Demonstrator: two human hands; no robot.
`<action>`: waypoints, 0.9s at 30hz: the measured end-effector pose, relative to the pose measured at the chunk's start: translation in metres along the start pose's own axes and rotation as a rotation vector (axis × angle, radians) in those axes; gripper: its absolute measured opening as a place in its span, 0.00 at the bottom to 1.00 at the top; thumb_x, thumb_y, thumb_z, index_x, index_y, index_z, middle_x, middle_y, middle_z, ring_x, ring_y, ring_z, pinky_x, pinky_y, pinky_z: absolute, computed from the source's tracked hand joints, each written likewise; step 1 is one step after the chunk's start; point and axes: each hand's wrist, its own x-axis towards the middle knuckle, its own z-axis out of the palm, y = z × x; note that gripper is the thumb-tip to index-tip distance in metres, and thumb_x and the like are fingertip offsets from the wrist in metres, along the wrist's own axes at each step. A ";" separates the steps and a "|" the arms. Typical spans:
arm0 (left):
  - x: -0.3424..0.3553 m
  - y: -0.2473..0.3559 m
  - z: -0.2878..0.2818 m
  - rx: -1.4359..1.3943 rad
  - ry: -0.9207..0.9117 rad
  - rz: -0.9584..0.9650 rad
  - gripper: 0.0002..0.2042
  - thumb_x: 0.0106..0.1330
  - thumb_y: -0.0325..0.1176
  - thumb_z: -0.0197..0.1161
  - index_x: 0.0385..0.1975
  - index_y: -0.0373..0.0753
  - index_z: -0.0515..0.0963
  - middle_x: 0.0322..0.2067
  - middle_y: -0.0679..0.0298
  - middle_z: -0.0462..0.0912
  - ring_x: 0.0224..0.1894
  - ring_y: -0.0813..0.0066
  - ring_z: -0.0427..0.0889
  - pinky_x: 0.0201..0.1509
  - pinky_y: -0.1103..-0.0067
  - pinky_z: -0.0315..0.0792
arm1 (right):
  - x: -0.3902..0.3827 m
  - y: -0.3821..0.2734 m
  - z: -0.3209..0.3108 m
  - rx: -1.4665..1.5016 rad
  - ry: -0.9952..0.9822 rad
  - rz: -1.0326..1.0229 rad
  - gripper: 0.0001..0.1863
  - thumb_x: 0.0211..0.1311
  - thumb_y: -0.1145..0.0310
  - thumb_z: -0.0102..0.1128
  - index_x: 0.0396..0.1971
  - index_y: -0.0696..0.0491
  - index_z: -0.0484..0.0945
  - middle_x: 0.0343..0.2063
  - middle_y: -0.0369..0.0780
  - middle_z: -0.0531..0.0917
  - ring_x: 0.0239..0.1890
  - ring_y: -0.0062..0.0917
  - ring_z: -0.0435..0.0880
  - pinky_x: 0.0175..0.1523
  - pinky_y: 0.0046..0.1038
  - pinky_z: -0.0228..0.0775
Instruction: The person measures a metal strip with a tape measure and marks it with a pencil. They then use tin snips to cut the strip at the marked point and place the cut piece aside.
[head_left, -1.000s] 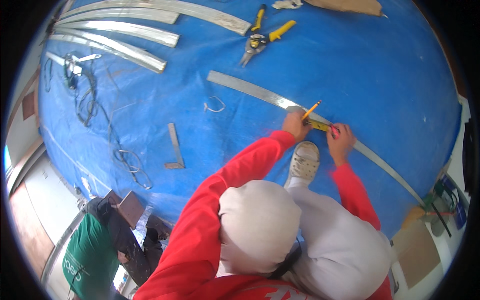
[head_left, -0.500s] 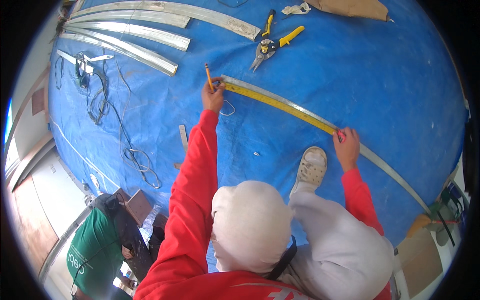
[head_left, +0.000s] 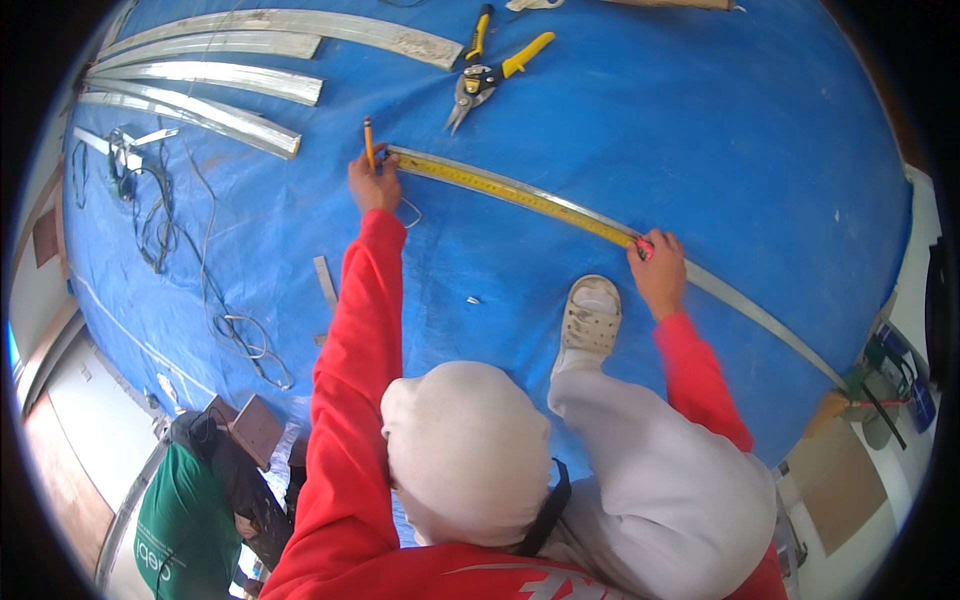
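Note:
A yellow tape measure blade [head_left: 520,198] is stretched along a long, thin metal strip [head_left: 760,318] lying on the blue tarp. My left hand [head_left: 374,187] is closed at the strip's left end, where it pinches the blade's end. An orange pencil [head_left: 369,143] sticks up from the same fingers. My right hand [head_left: 657,272] is closed farther right along the strip, gripping the tape measure near a small red-pink part [head_left: 644,248]; the rest of its case is hidden by the hand. Beyond the strip lie yellow-and-black tin snips [head_left: 476,84], jaws apart.
Several metal profiles [head_left: 250,82] lie at the far left. Below them are a corded power tool [head_left: 122,165] and tangled cable [head_left: 245,330]. A person in a green shirt [head_left: 185,520] is at the lower left. Assorted items [head_left: 890,375] stand by the tarp's right edge.
The whole view has shifted, so the snips, profiles and both hands appear farther left. Both hands keep their hold, and the tape still lies along the metal strip.

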 end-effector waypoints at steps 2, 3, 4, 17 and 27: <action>-0.001 0.006 -0.003 0.088 0.019 -0.042 0.18 0.59 0.38 0.77 0.49 0.44 0.86 0.38 0.57 0.79 0.42 0.58 0.80 0.50 0.65 0.74 | -0.001 -0.002 -0.001 -0.007 -0.018 0.022 0.13 0.62 0.59 0.70 0.36 0.53 0.81 0.40 0.44 0.80 0.47 0.45 0.80 0.47 0.46 0.77; -0.004 0.010 -0.005 0.105 0.060 -0.052 0.19 0.58 0.41 0.78 0.47 0.43 0.84 0.37 0.58 0.78 0.41 0.60 0.79 0.48 0.65 0.73 | -0.001 -0.003 -0.001 -0.012 -0.012 0.015 0.13 0.62 0.59 0.70 0.37 0.53 0.81 0.41 0.44 0.80 0.47 0.44 0.80 0.47 0.46 0.77; -0.007 0.014 -0.006 0.093 0.108 -0.034 0.19 0.57 0.41 0.78 0.46 0.42 0.83 0.37 0.58 0.78 0.40 0.60 0.78 0.47 0.65 0.73 | -0.002 -0.004 -0.001 -0.018 -0.008 0.001 0.13 0.62 0.59 0.70 0.37 0.53 0.81 0.41 0.43 0.80 0.47 0.44 0.80 0.47 0.46 0.77; -0.137 0.093 -0.007 -0.587 -0.511 -0.050 0.08 0.78 0.26 0.53 0.49 0.34 0.77 0.37 0.63 0.83 0.44 0.75 0.81 0.52 0.77 0.74 | -0.008 -0.007 0.006 -0.071 0.053 -0.035 0.13 0.63 0.59 0.70 0.36 0.52 0.81 0.40 0.40 0.78 0.46 0.39 0.81 0.41 0.43 0.81; -0.139 0.090 -0.006 -0.734 -0.455 -0.157 0.10 0.76 0.29 0.64 0.50 0.31 0.76 0.46 0.54 0.87 0.51 0.66 0.87 0.54 0.74 0.80 | -0.004 -0.007 0.008 -0.085 0.073 -0.045 0.12 0.62 0.59 0.71 0.35 0.52 0.82 0.40 0.39 0.79 0.44 0.39 0.81 0.40 0.43 0.81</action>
